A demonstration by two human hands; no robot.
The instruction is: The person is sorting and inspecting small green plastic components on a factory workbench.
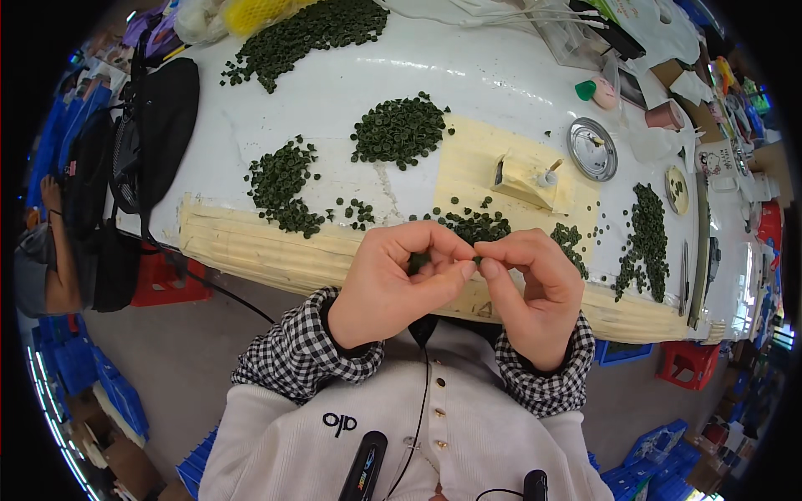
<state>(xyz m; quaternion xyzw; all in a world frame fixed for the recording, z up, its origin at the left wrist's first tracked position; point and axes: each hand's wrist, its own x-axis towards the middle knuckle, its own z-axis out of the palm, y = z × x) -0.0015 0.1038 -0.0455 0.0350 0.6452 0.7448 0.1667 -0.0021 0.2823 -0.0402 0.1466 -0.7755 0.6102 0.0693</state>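
My left hand (397,284) and my right hand (539,292) meet above the table's near edge, thumb and forefinger of each pinched together. Between the fingertips is a small dark green piece (478,260), mostly covered by them. More dark green shows among the curled fingers of my left hand; whether it is held there or lies behind, I cannot tell. Just beyond my hands lies a heap of small round dark green pieces (476,225). A smaller heap (567,239) is beyond my right hand. Behind them stands a tape-wrapped block (525,185) with an upright peg.
More green heaps lie at the left (284,184), centre (399,129), far side (313,37) and right (645,242). A round metal lid (591,149) and pink cup (665,115) sit far right. A black bag (167,125) is left; another person's arm (58,259) shows beyond.
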